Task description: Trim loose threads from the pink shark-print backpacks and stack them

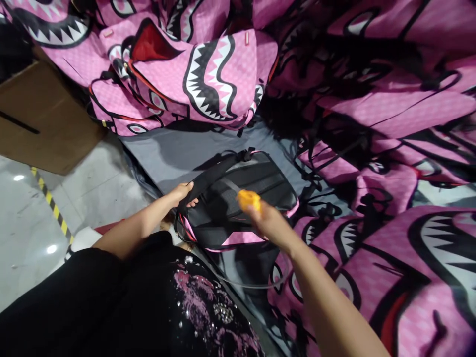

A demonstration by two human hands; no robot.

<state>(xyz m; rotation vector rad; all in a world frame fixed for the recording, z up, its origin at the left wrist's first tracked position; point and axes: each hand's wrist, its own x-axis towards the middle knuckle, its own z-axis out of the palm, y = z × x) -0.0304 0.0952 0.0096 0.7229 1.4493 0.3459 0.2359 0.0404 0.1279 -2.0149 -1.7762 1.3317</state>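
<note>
A pink and black backpack [256, 178] lies on the grey-covered table with its black padded back facing up. My left hand [183, 194] is closed around a black shoulder strap [208, 178] at the backpack's left side. Over the right part of the backpack, my right hand [262, 218] grips an orange air blow gun [249, 200], slightly blurred. Its thin nozzle [231, 185] points up and left over the back panel. A clear hose [253, 286] loops below the backpack near my right forearm.
Several pink shark-mouth backpacks [219, 74] are heaped at the back, with more [439, 258] on the right. Grey cloth [167, 148] covers the table. At left stand a cardboard box [48, 114] and a floor marked with yellow-black tape [52, 203].
</note>
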